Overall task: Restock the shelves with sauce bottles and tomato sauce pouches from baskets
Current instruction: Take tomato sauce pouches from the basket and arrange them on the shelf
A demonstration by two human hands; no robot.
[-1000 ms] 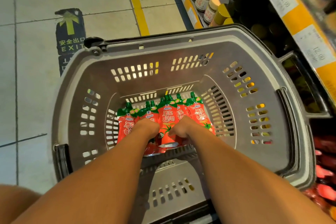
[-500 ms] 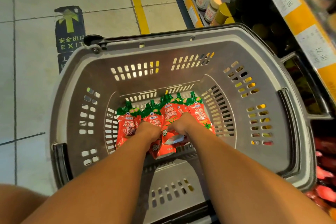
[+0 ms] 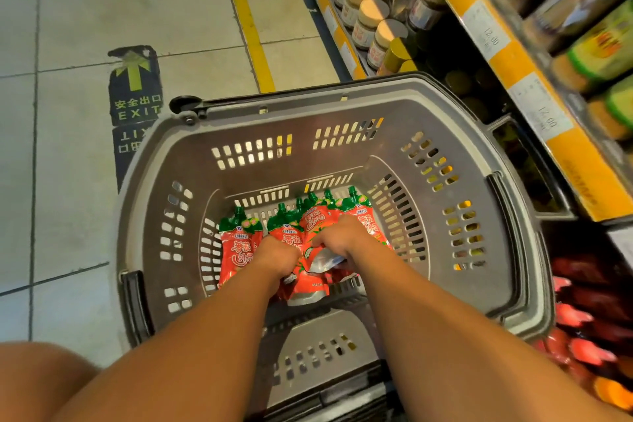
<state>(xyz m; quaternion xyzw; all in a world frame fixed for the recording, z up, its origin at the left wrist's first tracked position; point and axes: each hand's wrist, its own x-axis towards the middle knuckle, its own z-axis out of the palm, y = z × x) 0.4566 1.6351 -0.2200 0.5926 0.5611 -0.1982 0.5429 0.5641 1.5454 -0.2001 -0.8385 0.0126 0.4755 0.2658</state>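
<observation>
A grey plastic basket (image 3: 507, 236) stands on the floor beside the shelves. Several red tomato sauce pouches (image 3: 239, 247) with green spouts lie side by side on its bottom. Both my arms reach down into it. My left hand (image 3: 279, 255) grips pouches near the middle of the pile, fingers curled under them. My right hand (image 3: 342, 238) grips pouches just to the right, one of them showing its silver underside. The fingertips of both hands are hidden among the pouches.
Shelves (image 3: 513, 72) with yellow price strips run along the right, holding jars (image 3: 368, 15) with tan lids and bottles. Red packs (image 3: 582, 319) fill the lowest shelf at right. A tiled floor with a yellow line and an EXIT sticker (image 3: 135, 86) lies to the left.
Both hands have closed round the pouches and gathered them slightly toward me. A pouch near my right hand has tipped up, showing its silver underside.
</observation>
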